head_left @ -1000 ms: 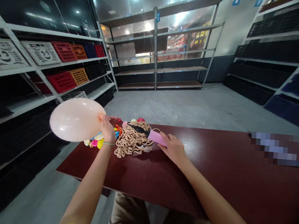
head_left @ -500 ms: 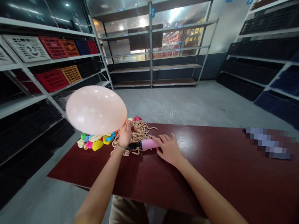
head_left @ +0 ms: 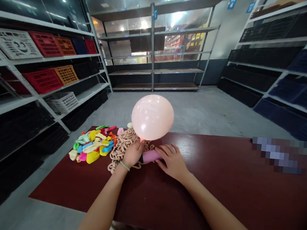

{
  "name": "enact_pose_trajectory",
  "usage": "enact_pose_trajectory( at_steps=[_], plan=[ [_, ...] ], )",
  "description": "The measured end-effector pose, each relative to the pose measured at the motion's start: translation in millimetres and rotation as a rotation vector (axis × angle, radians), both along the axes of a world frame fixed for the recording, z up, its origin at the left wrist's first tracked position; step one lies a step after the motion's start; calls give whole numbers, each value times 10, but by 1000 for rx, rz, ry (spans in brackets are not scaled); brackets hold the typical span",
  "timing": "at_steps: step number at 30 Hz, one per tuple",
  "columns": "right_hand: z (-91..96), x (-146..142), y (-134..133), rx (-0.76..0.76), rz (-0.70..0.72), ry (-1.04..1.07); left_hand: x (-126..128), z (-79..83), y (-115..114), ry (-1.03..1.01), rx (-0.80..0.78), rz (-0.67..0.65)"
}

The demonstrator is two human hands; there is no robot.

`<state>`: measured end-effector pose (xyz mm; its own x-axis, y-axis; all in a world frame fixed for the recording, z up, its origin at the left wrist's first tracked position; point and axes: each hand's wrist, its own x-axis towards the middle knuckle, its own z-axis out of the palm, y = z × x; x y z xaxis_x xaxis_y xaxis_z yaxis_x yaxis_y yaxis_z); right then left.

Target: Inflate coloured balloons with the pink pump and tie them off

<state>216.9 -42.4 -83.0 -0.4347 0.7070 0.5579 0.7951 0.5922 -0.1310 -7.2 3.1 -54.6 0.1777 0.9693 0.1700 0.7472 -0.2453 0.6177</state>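
A pale pink inflated balloon (head_left: 152, 116) stands upright over the far edge of the table. My left hand (head_left: 133, 154) is closed around its neck, fingers pinched together just below the round body. Beside that hand lies a pink balloon pump (head_left: 150, 156) with a black end, partly hidden by my left fingers. My right hand (head_left: 174, 162) is curled over the pump's right end. Beneath and behind my left hand is a heap of beige rope (head_left: 124, 144). Left of the rope sits a pile of uninflated coloured balloons (head_left: 94, 145).
The dark red table (head_left: 216, 192) reaches far to the right, where a blurred-out item (head_left: 276, 154) lies. Shelves with coloured crates (head_left: 45, 44) stand at the left, a metal rack (head_left: 153, 68) behind, and dark crates (head_left: 264, 49) at the right.
The inflated balloon has swung from the left to an upright position ahead of my left hand, uncovering the pile of uninflated balloons. My right hand stays on the pump.
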Motion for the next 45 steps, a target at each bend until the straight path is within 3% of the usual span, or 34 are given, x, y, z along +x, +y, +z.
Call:
enact_pose_trajectory(
  at_steps=[5, 8, 11, 14, 17, 20, 23, 26, 37, 41, 45],
  plan=[
    [10, 22, -14, 74, 30, 30, 35, 85, -75, 105, 35, -37],
    [115, 57, -68, 186, 106, 51, 36, 99, -95, 107, 62, -54],
    [386, 82, -120, 294, 157, 31, 26, 93, -89, 132, 77, -67],
    [771, 25, -95, 417, 146, -93, 18, 89, -83, 129, 84, -94],
    [1103, -148, 48, 342, 179, -307, 19, 87, -82, 117, 79, -100],
    [1235, -347, 277, 253, 274, -483, 19, 80, -71, 163, 63, -91],
    [1171, -445, 509, 206, 336, -540, 14, 75, -49, 192, 31, -96],
    [1043, -426, 655, 167, 302, -532, 12, 83, -30, 194, -7, -104],
    [758, -441, 828, 262, 260, -469, -16, 100, -36, 110, 24, -143],
    [639, -401, 900, 375, 240, -418, -20, 100, -42, -104, 17, -104],
    [641, -316, 877, 444, 237, -400, 40, 82, -27, -544, -85, -63]
  ],
)
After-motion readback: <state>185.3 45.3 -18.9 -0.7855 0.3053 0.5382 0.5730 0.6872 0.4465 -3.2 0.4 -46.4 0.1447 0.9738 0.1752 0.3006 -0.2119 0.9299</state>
